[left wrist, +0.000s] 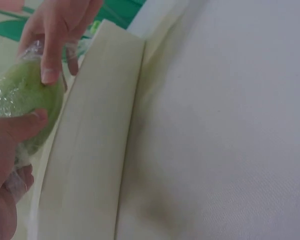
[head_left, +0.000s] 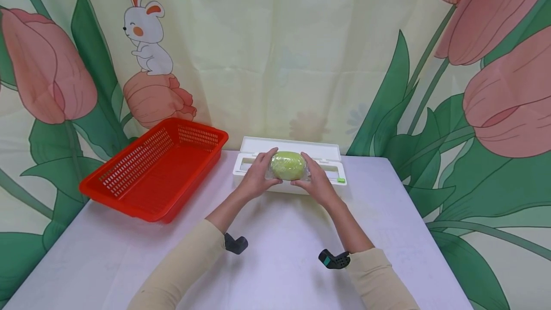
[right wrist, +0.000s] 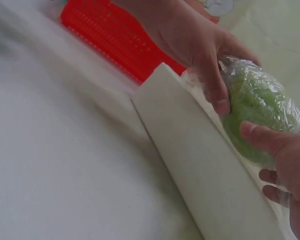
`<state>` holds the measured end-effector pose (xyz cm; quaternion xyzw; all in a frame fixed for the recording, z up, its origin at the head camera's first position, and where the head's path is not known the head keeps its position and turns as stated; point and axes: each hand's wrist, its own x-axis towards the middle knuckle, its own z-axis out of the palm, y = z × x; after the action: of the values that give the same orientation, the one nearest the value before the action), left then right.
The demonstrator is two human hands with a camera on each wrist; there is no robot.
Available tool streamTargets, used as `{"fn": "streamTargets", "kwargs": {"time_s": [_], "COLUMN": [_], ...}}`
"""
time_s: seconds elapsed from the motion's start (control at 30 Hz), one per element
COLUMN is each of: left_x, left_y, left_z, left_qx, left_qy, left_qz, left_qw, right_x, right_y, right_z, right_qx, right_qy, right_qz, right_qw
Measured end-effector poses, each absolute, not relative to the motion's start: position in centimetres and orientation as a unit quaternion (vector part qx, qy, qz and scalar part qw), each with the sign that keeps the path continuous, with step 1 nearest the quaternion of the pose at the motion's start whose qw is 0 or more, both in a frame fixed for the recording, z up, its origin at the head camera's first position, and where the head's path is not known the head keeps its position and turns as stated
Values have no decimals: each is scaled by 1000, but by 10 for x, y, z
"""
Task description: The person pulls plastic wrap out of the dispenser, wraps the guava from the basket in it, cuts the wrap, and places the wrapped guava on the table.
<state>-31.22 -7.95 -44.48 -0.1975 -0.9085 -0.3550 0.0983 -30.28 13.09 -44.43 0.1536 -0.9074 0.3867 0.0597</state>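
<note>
A pale green oval fruit (head_left: 288, 165), wrapped in clear cling film, is held up between two hands. From the left end my left hand (head_left: 258, 177) grips it, thumb on the near side, as the left wrist view also shows. At the opposite end my right hand (head_left: 317, 182) holds it the same way; in the right wrist view its thumb presses the green skin (right wrist: 255, 100) through the film. Loose film bunches at both ends. Just behind and below the fruit stands a white cling film dispenser (head_left: 280, 187), lid raised, partly hidden by the hands.
A red plastic basket (head_left: 193, 183) with slotted walls stands on the table to the left. The dispenser's green slider (head_left: 341, 180) shows at its right end. Behind the white-covered table (head_left: 275, 252) hangs a curtain (head_left: 318, 51) printed with tulips and a rabbit.
</note>
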Motion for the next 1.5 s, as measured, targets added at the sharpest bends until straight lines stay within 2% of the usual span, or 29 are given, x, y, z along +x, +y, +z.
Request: {"fn": "streamTargets", "kwargs": {"time_s": [0.4,1.0,1.5], "left_x": [-309,-307,-298], "left_y": [-81,-85,-83], "left_z": [-437,-419,-397], "left_qx": [-193,-213,-210], "left_qy": [-895,-881,-873], "left_qz": [-384,-390,-411], "left_qw": [118,162,158], "right_x": [-298,-294,-289], "right_y": [132,135,137], "right_z": [-436,-418,-395], "right_qx": [126,159,166], "right_qy": [-903,-890,-878], "right_qz": [409,419,443], "right_qw": [42,77,78]}}
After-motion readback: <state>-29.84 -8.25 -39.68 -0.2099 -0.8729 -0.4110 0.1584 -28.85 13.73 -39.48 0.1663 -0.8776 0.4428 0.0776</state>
